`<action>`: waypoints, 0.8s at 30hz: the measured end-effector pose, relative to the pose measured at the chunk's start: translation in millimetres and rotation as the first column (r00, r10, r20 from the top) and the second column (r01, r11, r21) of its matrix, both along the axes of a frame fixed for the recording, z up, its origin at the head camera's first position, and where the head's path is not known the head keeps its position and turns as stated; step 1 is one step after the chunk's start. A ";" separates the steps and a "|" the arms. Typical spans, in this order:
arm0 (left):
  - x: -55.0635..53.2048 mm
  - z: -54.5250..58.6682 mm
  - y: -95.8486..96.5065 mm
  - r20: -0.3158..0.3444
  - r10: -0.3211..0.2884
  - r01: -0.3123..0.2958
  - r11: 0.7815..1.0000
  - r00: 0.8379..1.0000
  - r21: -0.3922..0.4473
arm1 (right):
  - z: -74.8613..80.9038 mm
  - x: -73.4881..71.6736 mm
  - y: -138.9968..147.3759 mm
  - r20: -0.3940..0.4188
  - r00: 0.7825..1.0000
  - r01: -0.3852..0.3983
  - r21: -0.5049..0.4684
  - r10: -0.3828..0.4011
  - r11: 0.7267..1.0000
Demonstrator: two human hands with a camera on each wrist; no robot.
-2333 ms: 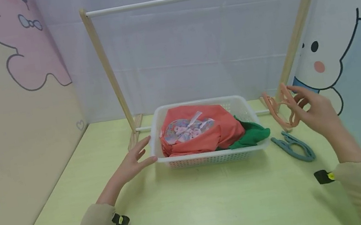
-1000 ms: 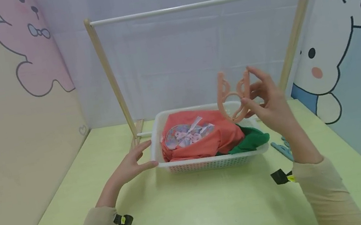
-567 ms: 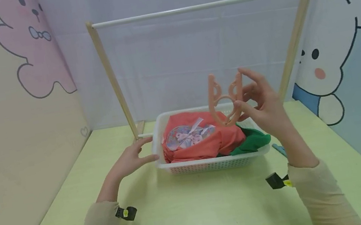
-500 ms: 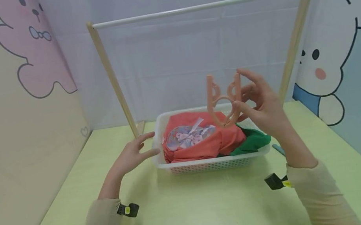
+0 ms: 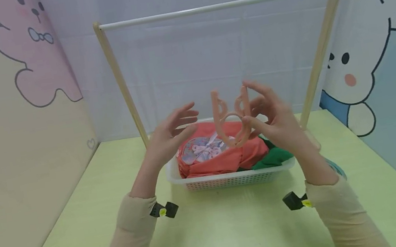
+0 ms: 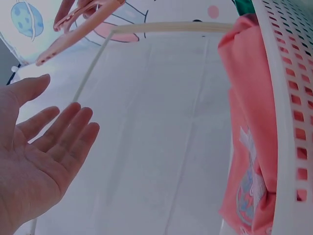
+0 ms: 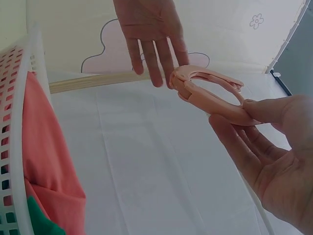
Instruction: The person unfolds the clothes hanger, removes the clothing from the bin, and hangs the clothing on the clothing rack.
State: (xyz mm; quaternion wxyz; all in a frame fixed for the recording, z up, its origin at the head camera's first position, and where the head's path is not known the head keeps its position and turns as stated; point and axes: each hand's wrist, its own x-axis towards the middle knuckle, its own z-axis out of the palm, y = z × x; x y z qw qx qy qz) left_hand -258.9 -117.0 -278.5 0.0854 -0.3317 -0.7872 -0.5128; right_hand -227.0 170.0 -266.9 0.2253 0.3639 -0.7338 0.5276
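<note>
My right hand [image 5: 281, 125] holds a peach plastic folding clothes hanger [image 5: 217, 116] above the basket. Its arms are folded up into a U shape, and my thumb and fingers pinch the right arm, as the right wrist view also shows. To the left of the hanger my left hand [image 5: 165, 140] is raised, fingers extended and nothing in its grasp. In the left wrist view a gap shows between its fingertips and the hanger [image 6: 80, 34]. Below both hands a white plastic basket [image 5: 231, 180] contains a coral-red garment [image 5: 220, 164] with a printed patch, plus a green cloth [image 5: 272, 157].
A rack with a white top bar [image 5: 218, 7] and wooden posts [image 5: 120, 82] stands behind the basket. On the table [image 5: 232, 231], a blue-green hanger [image 5: 336, 168] is partly hidden by my right forearm. Painted walls rise at both sides.
My right hand has brought the peach hanger from the right side of the table to above the basket. My left hand has left the basket's left edge and risen rightward toward the hanger.
</note>
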 end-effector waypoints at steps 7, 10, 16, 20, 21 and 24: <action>2.4 7.8 30.0 -0.058 -0.035 0.044 0.986 0.998 0.158 | -0.2 1.0 -8.0 -0.002 1.000 0.001 0.039 -0.001 0.999; 4.4 9.5 38.7 -0.069 -0.039 0.051 0.981 0.997 0.189 | 0.2 1.8 -10.0 0.006 1.000 0.010 0.041 -0.010 0.999; 8.1 13.0 47.9 -0.105 -0.057 0.078 0.975 0.993 0.206 | 0.1 3.1 -9.4 0.021 0.999 0.031 0.045 -0.032 0.999; 9.0 13.3 49.2 -0.111 -0.061 0.083 0.977 0.992 0.199 | -0.6 2.8 -8.0 0.032 0.999 0.018 0.021 -0.019 1.000; 9.2 13.3 49.3 -0.111 -0.059 0.081 0.977 0.992 0.196 | -0.7 2.8 -7.8 0.039 0.999 0.012 0.012 -0.013 1.000; 10.2 13.1 49.9 -0.110 -0.048 0.068 0.981 0.993 0.184 | -1.2 3.1 -7.0 0.055 0.998 0.001 -0.007 -0.001 1.000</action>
